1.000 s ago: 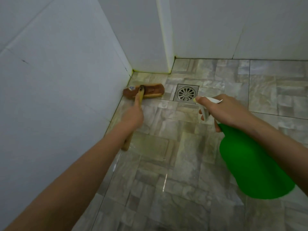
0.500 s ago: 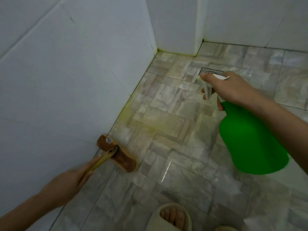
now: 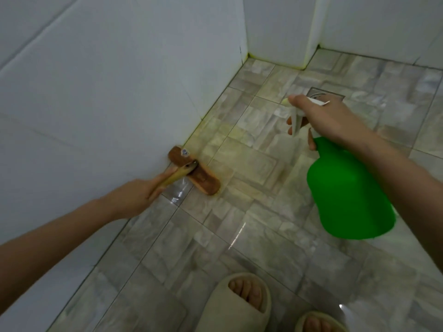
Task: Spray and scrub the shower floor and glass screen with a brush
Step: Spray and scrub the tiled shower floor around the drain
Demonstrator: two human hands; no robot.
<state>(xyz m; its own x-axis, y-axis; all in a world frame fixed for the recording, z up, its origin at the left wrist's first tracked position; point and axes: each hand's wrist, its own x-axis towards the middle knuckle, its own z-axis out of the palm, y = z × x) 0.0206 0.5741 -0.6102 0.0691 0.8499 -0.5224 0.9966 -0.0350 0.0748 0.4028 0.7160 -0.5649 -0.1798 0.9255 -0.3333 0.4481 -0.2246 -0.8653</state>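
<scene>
Brush (image 3: 194,173) on floor (image 3: 239,236) clamped in left grip (image 3: 134,197); right grip (image 3: 335,121) clamps spray bottle (image 3: 347,195)

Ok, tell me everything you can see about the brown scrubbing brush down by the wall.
The brown scrubbing brush has a long, flat, wood-looking head with a small pale sticker near its far end and a yellowish handle joined at the middle. It lies head-down on the grey tiled floor, angled, its far end at the foot of the white wall. The left hand grips the handle, which looks motion-blurred.
</scene>
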